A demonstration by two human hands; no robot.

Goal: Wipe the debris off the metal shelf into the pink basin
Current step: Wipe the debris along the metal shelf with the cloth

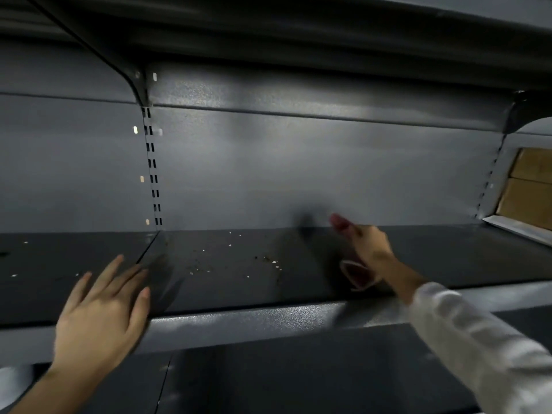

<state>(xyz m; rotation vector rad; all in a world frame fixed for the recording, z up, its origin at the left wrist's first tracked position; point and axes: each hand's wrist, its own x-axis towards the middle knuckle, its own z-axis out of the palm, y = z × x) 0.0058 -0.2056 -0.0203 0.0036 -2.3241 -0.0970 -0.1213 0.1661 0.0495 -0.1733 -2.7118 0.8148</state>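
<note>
A dark grey metal shelf (245, 294) runs across the view. Small pale crumbs of debris (273, 262) lie scattered on it, mostly in the middle, with a few specks at the far left. My right hand (369, 249) reaches deep onto the shelf near the back wall and grips a dark red cloth (357, 274), blurred by motion; part of it sticks out above my fingers. My left hand (103, 309) lies flat with straight fingers on the shelf's front edge at the left. The pink basin is not in view.
Another shelf overhangs above, and a lower shelf (298, 372) lies below. A slotted upright (153, 168) divides the back panel (298, 174). Brown cardboard boxes (528, 186) stand in the neighbouring bay at the right.
</note>
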